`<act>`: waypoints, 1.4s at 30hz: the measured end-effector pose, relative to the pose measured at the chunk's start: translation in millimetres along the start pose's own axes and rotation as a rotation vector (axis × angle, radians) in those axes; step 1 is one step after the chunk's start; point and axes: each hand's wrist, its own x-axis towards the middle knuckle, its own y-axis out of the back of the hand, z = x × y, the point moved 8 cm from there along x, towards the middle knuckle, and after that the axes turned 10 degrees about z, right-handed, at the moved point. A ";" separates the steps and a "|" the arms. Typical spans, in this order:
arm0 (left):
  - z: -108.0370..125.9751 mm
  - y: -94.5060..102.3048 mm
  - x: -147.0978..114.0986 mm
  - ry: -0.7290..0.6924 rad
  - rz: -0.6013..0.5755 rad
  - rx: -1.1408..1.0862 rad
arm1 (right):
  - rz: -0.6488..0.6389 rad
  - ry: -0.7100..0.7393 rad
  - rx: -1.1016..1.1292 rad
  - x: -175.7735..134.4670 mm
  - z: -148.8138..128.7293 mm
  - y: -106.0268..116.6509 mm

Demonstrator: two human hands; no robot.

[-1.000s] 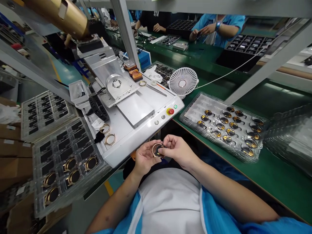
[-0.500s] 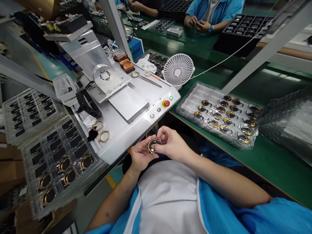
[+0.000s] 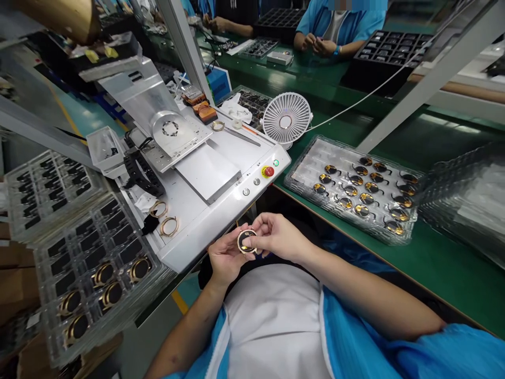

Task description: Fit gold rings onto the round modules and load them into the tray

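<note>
Close to my body, between both hands, is a round watch case [image 3: 247,241] with a gold rim and a dark inside with yellow patches. My left hand [image 3: 226,256] grips the case by its rim from the left. The thumb of my right hand [image 3: 276,237] presses on the dark face inside the rim, while its other fingers curl at the far right side. Two bare gold watch rings [image 3: 169,226] lie on the machine's left corner. To the right, a clear tray [image 3: 311,158] carries several round dark-and-gold watch parts with short cables [image 3: 371,187].
A white machine [image 3: 189,239] with a metal fixture [image 3: 169,129] and a red button [image 3: 269,171] stands ahead. At left are clear trays [image 3: 39,258] of black parts and gold watch cases. A white fan [image 3: 286,120] stands beyond. Across the green bench, a co-worker's hands [image 3: 319,46] are busy.
The watch case has tilted so its face shows more fully, and my right thumb has shifted on it. Both hands sit slightly lower and to the left in view.
</note>
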 end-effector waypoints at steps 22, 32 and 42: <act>33.8 14.1 21.9 0.025 0.076 0.041 | 0.333 0.187 -0.014 114.7 -89.6 26.6; 57.7 4.1 14.4 -0.368 0.077 0.443 | 0.052 0.293 -0.103 45.4 -74.2 0.3; 57.1 -8.0 7.1 -0.434 0.048 0.595 | 0.027 0.225 -0.202 15.9 -30.2 -9.3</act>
